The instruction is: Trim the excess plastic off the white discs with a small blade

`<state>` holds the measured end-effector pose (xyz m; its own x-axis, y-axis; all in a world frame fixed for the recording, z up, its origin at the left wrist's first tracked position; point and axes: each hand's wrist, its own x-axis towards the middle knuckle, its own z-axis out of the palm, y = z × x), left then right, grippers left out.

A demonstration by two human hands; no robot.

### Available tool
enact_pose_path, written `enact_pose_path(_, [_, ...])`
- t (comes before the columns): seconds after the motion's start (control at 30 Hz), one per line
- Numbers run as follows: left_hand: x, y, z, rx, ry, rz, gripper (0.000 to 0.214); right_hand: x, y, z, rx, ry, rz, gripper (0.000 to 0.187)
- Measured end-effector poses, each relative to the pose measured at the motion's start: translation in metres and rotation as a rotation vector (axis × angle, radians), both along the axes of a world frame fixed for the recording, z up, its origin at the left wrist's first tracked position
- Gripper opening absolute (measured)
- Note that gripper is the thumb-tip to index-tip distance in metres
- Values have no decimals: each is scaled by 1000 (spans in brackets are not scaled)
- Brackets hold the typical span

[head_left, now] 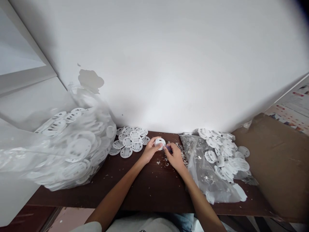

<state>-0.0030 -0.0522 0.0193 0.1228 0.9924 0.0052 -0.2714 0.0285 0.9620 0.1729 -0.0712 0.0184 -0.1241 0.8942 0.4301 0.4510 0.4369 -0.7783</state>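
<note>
While left hand (149, 150) clamps 1 white disc (159, 141) under thumb, right hand (176, 156) beside it, grip unclear.

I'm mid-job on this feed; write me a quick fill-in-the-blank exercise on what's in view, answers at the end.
1. The left hand holds a round disc that is ____ in colour.
2. The bulging plastic bag is on the person's ____ side.
3. Of the two hands, the ____ one is closer to the heap of small metal pieces.

Missing words: white; left; right.
</note>
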Motion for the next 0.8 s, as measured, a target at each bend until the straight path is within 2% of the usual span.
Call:
enact_pose_path(0.2, [-1, -3, 2, 7, -1, -73, 58, -9, 0, -4, -175, 385, -26, 26])
enact_pose_path(0.37, [1, -3, -1, 14, 16, -67, 63, -11, 6, -9, -256, 499, -24, 29])
enact_pose_path(0.57, [3, -3, -12, 246, 332, 85, 59, -12, 7, -12, -293, 574, -36, 28])
enact_pose_path(0.67, [1, -5, -12, 275, 433, 132, 52, -13, 7, -13, -331, 628, -73, 30])
enact_pose_path(0.8, [-2, -9, -9, 313, 565, 191, 31, -10, 10, -13, -349, 649, -113, 33])
